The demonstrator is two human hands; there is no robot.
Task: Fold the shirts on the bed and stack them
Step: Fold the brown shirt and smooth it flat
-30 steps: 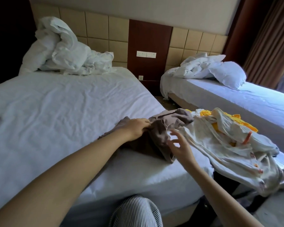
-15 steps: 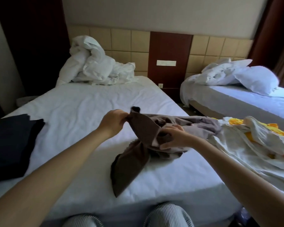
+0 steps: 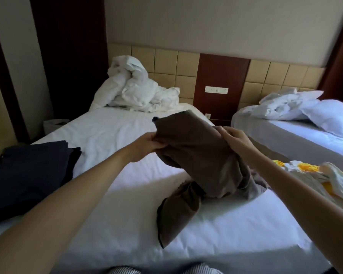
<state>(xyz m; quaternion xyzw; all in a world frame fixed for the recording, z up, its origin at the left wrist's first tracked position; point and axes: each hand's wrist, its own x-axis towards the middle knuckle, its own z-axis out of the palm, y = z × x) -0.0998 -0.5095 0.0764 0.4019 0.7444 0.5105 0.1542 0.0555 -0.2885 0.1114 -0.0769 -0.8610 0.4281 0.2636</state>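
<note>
Brown cloth fills the middle of the view: one brown shirt (image 3: 196, 151) is held up over the near bed (image 3: 107, 135). Its upper edge is stretched between both hands and its lower part trails onto the sheet at 6 o'clock. The left hand (image 3: 147, 147) pinches the shirt's edge at 9 o'clock of the cloth, fingers curled into the fabric. The right hand (image 3: 236, 143) grips the opposite edge at 3 o'clock, thumb on top and fingers curled round it

At 9 o'clock on the same bed lies one pile of dark folded clothes (image 3: 32, 171), well apart from the shirt. At 3 o'clock, by the bed's right edge, sits a loose heap of white and yellow clothes (image 3: 325, 178); how many pieces it holds cannot be told. One crumpled white duvet (image 3: 131, 86) is bunched at the head of the bed at 12 o'clock

There are two beds: the second bed (image 3: 285, 139), at 2 o'clock, carries one pillow (image 3: 331, 115). One small white bin (image 3: 55, 125) stands at 10 o'clock beside the near bed; its contents cannot be made out
</note>
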